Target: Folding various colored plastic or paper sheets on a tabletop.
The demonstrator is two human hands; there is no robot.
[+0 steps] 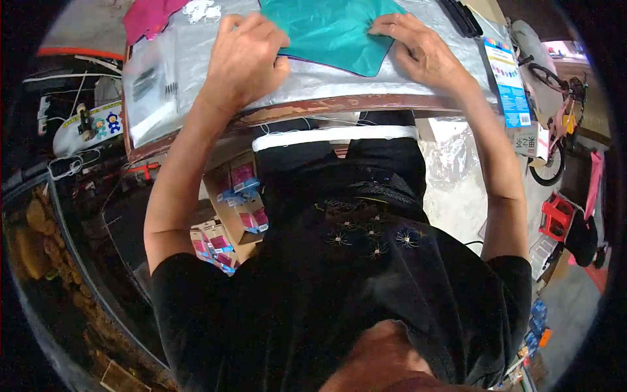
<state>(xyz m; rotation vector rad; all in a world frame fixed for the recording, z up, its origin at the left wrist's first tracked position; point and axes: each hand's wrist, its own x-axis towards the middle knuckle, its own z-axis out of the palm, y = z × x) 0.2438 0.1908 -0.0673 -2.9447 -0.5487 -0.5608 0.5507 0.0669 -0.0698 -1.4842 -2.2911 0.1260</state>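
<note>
A shiny teal cloth (333, 36) with a thin dark edge lies on the table at the far middle, one corner toward me. My left hand (251, 55) is curled closed against its left side; what its fingers hold, if anything, is hidden. My right hand (421, 52) reaches over the cloth's right side, its bent fingertips pinching the surface where it puckers. Left of my left hand, a small heap of white cord-like pieces (201, 11) sits beside a magenta cloth (151, 18). A clear plastic bag (153, 88) with dark thin items rests at the table's left.
The table (313, 88) has a silvery cover and a worn wooden front edge. At its right lie black strips (460, 16) and a blue-and-white printed card (508, 85). Cartons of small packets (245, 189) stand below left. A bicycle (555, 121) and red stool (556, 217) are at the right.
</note>
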